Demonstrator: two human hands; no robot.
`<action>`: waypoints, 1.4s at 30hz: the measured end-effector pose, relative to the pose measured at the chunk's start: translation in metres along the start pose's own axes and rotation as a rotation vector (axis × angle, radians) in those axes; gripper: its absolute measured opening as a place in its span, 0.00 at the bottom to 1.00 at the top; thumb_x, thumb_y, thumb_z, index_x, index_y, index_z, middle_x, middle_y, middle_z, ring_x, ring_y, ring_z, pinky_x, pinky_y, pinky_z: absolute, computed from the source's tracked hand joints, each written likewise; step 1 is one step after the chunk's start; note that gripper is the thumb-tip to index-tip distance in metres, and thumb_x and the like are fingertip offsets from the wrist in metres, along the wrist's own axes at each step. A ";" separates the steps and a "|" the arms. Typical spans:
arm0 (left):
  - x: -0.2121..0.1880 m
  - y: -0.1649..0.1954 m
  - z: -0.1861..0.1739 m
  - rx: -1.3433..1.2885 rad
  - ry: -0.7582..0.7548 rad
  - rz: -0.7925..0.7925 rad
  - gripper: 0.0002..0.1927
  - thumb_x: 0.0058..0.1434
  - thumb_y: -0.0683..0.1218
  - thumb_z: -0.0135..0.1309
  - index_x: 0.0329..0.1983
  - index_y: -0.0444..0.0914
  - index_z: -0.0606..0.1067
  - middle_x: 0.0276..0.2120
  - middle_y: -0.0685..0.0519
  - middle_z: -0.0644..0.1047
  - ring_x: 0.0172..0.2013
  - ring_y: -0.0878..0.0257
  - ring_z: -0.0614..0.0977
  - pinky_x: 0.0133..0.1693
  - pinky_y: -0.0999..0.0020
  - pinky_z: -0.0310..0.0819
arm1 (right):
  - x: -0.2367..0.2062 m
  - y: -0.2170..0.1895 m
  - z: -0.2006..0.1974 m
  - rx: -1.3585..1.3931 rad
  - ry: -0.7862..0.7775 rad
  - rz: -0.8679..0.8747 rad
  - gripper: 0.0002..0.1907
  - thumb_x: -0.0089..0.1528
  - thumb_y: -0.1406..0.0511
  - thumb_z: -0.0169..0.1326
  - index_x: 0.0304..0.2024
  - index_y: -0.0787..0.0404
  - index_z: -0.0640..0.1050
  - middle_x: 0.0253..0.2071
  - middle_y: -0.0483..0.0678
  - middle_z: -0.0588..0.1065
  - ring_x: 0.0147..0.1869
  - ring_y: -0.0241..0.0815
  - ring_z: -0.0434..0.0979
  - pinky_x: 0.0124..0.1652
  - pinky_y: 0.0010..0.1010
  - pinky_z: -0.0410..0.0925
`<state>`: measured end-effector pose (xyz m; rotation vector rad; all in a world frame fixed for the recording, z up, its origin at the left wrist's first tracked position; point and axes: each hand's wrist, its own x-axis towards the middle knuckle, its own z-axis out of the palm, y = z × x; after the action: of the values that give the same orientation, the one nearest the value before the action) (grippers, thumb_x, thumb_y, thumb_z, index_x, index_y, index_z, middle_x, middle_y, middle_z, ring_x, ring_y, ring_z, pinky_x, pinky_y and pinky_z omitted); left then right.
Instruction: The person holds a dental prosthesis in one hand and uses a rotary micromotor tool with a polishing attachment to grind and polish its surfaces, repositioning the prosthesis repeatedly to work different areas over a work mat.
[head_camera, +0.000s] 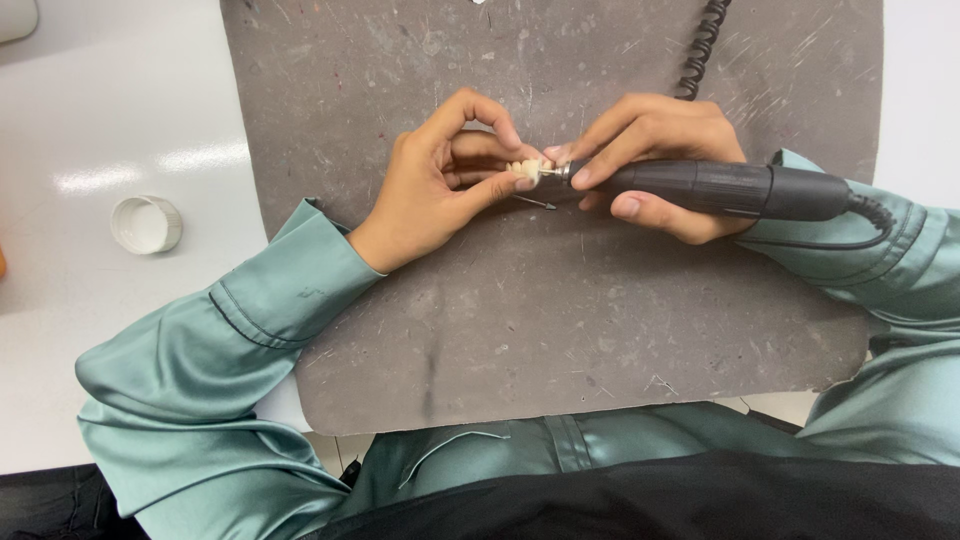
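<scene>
My left hand (440, 185) pinches a small cream-coloured dental piece (524, 168), shaped like a row of teeth, between thumb and fingers. My right hand (655, 150) grips a black rotary handpiece (735, 190) like a pen, with its metal tip touching the piece. Both hands hover over a worn grey mat (560, 320). A thin metal pin (536, 202) lies on the mat just under the piece. Both arms wear green satin sleeves.
The handpiece's black cable trails off to the right, and a coiled black cord (700, 45) runs up the mat's far edge. A white round lid (146, 223) sits on the white table (110, 120) at the left.
</scene>
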<state>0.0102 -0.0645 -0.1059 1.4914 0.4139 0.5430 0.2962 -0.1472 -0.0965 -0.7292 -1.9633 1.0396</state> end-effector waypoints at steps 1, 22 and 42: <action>0.000 0.000 0.000 -0.003 -0.003 -0.009 0.14 0.73 0.36 0.57 0.54 0.37 0.65 0.51 0.45 0.83 0.55 0.61 0.85 0.59 0.67 0.84 | 0.001 0.000 0.000 0.004 -0.013 -0.029 0.13 0.69 0.63 0.52 0.49 0.68 0.78 0.54 0.58 0.74 0.52 0.48 0.85 0.49 0.31 0.83; 0.002 0.000 -0.001 0.054 -0.002 0.010 0.15 0.71 0.35 0.59 0.54 0.36 0.66 0.49 0.45 0.84 0.54 0.60 0.86 0.58 0.67 0.85 | 0.006 0.001 -0.002 0.024 -0.038 -0.002 0.14 0.68 0.63 0.53 0.49 0.68 0.78 0.54 0.59 0.75 0.54 0.49 0.84 0.46 0.30 0.84; 0.003 -0.001 -0.001 -0.028 -0.015 -0.038 0.15 0.72 0.34 0.56 0.57 0.35 0.65 0.50 0.45 0.83 0.54 0.60 0.86 0.58 0.67 0.85 | 0.008 -0.003 -0.004 0.079 -0.029 0.066 0.13 0.67 0.66 0.55 0.52 0.68 0.78 0.55 0.58 0.76 0.52 0.44 0.85 0.47 0.28 0.84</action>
<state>0.0125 -0.0620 -0.1068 1.4570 0.4202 0.5055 0.2948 -0.1412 -0.0901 -0.7437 -1.9223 1.1661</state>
